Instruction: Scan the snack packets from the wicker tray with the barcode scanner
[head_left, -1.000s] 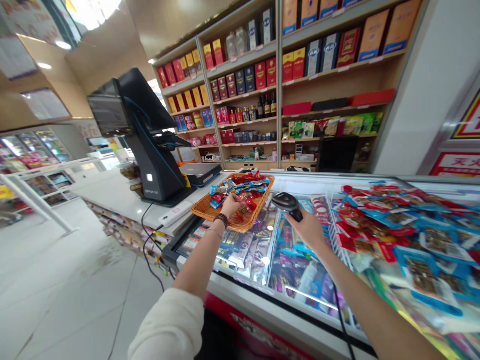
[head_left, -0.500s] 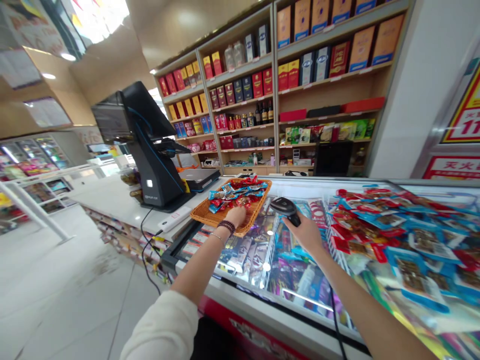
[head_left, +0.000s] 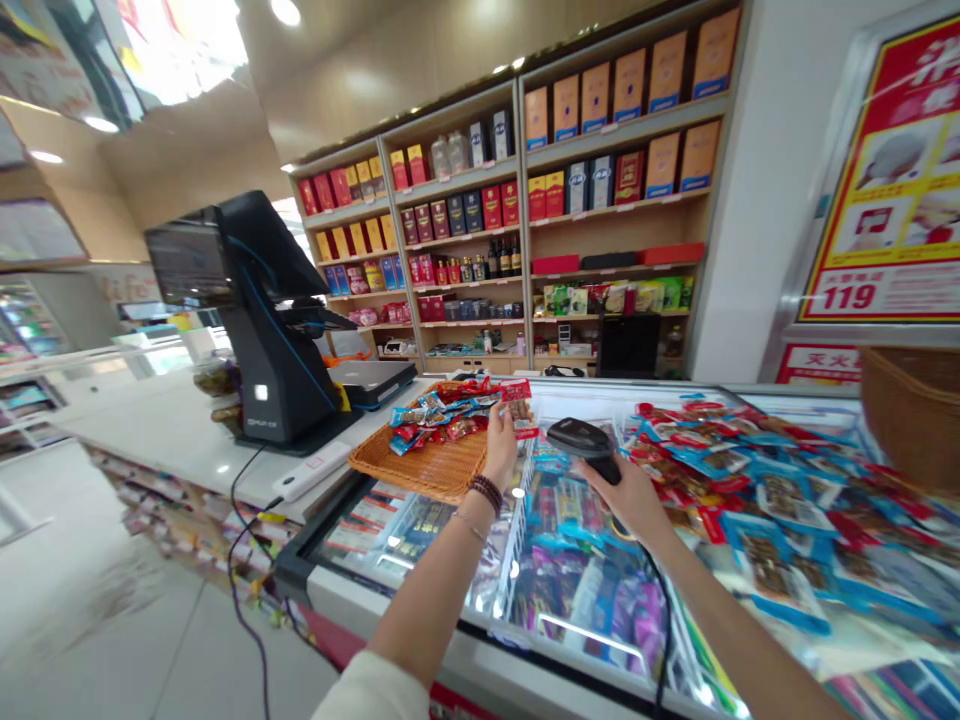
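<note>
My left hand [head_left: 501, 445] is closed on a red snack packet [head_left: 517, 407], held up over the right edge of a wicker basket [head_left: 405, 468]. Red and blue snack packets [head_left: 442, 412] lie heaped in the back part of that basket. A black barcode scanner [head_left: 581, 443] is gripped in my right hand [head_left: 626, 495], its head turned toward the packet, with a gap between them. From the scanner a black cable [head_left: 664, 610] hangs down. On the freezer's glass to the right spreads a big pile of red and blue packets [head_left: 780, 490].
A chest freezer [head_left: 360, 610] full of wrapped goods runs under the basket and my hands. To the left, a black checkout terminal [head_left: 262, 330] stands on the white counter [head_left: 150, 410]. A brown wicker basket [head_left: 911, 420] sits at the far right; shelves [head_left: 517, 250] of boxes line the back.
My left hand has come up out of the basket and moved right, bringing a red packet with it. My right hand still holds the scanner. The view has turned to the right.
</note>
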